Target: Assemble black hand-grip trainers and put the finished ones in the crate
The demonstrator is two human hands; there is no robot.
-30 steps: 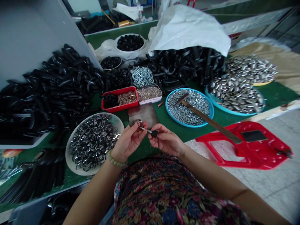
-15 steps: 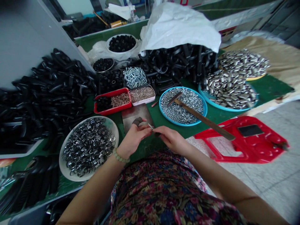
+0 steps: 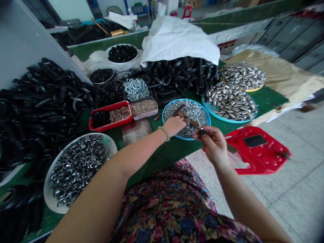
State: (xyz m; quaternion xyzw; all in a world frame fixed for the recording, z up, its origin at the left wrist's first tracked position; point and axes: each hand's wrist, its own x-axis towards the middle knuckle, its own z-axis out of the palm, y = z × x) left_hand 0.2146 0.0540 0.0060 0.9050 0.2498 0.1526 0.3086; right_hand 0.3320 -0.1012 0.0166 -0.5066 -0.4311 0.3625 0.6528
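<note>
My left hand (image 3: pixel 175 125) reaches over the blue tray (image 3: pixel 209 122) of small metal nuts (image 3: pixel 193 109), fingers curled down beside the hammer (image 3: pixel 190 119) that lies across it. A dark cover wraps one fingertip; whatever the fingers pinch is hidden. Just right of the tray, my right hand (image 3: pixel 215 145) is raised with thumb and fingers closed on a small black part (image 3: pixel 202 131). A thin silver screw (image 3: pixel 199 125) sticks up from this part.
Left of the hands are a metal plate (image 3: pixel 136 131), a red box (image 3: pixel 92 124) and a white bowl of metal rings (image 3: pixel 81 165). Silver sleeves (image 3: pixel 233 101) fill a tray at right, by a red plastic stool (image 3: pixel 268 152). Black handles (image 3: pixel 43 98) are heaped at far left.
The hands were together in front of the metal plate. My left hand has moved right to the nuts, and my right hand has moved right with the black part. The view has shifted too.
</note>
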